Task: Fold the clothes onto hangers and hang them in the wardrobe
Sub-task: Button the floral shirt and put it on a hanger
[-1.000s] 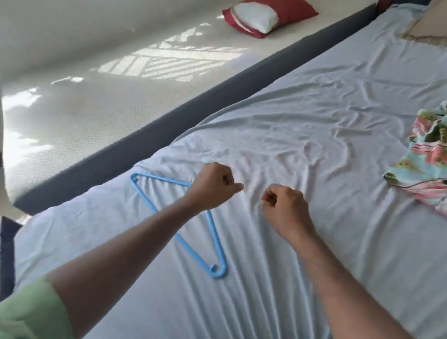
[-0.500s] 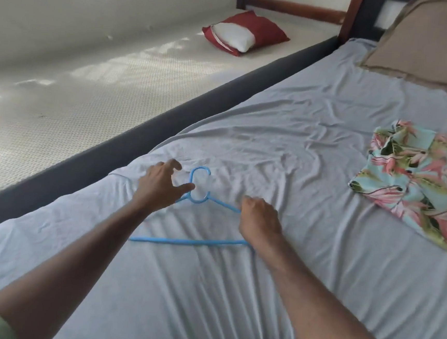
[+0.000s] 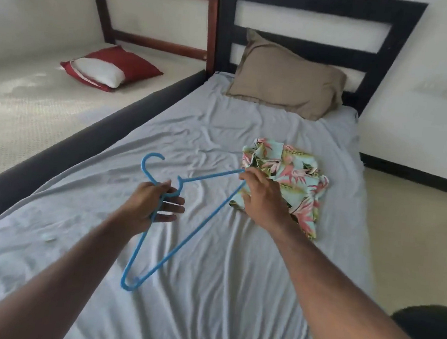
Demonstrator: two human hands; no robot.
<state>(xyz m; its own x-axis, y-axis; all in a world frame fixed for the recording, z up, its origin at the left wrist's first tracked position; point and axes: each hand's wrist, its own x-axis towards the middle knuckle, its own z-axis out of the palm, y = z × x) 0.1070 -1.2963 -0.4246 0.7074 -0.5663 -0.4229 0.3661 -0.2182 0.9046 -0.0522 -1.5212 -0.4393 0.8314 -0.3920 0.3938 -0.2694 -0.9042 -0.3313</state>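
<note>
Grey-sheeted bed (image 3: 220, 131): floral shirt (image 3: 291, 183), blue hanger (image 3: 184, 236) in both hands.

One blue hanger (image 3: 183, 240), one floral garment (image 3: 291, 183), two pillows (image 3: 287, 77), two beds (image 3: 220, 131)

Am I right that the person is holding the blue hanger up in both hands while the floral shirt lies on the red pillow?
Not quite. The head view shows the floral shirt lying on the grey bedsheet, not on the red pillow, which sits on the neighbouring bed. The left hand and right hand do hold the blue hanger.
</note>
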